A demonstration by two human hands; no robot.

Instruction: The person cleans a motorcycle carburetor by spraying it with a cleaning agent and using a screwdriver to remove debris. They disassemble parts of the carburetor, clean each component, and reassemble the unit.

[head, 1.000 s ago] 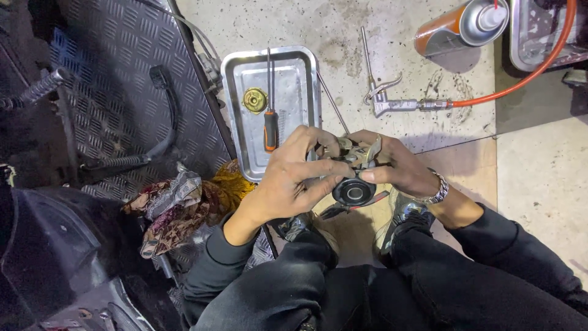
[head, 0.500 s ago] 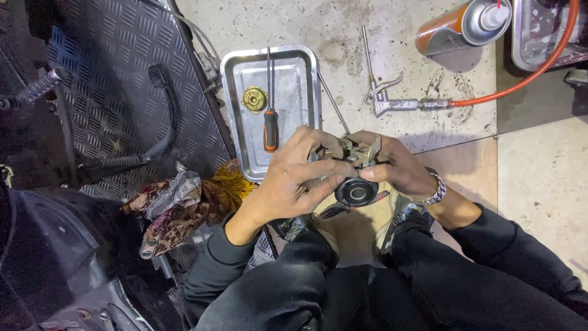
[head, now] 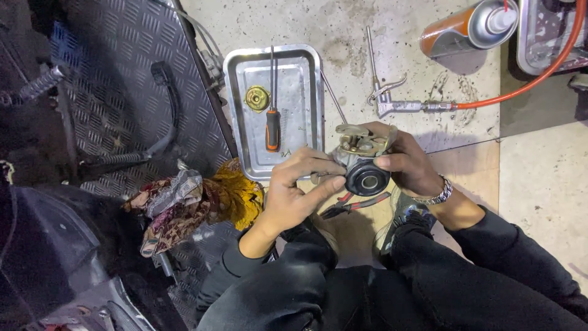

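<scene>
Gripping carburetor (head: pixel 361 160), left hand (head: pixel 298 191), right hand (head: pixel 409 165)

Tray (head: pixel 306 79) shiny metal; carburetor (head: pixel 361 156) dull metal; rag (head: pixel 202 205) patterned cloth.

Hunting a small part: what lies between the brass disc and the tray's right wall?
In the head view, only the orange-handled screwdriver lies between brass disc and tray wall.

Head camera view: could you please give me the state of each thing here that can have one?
Carburetor: held off the floor in both hands.
Left hand: gripping it.
Right hand: gripping it.
Screwdriver: lying in the metal tray.
Spray can: lying on its side.
Pliers: lying on the floor.
</scene>
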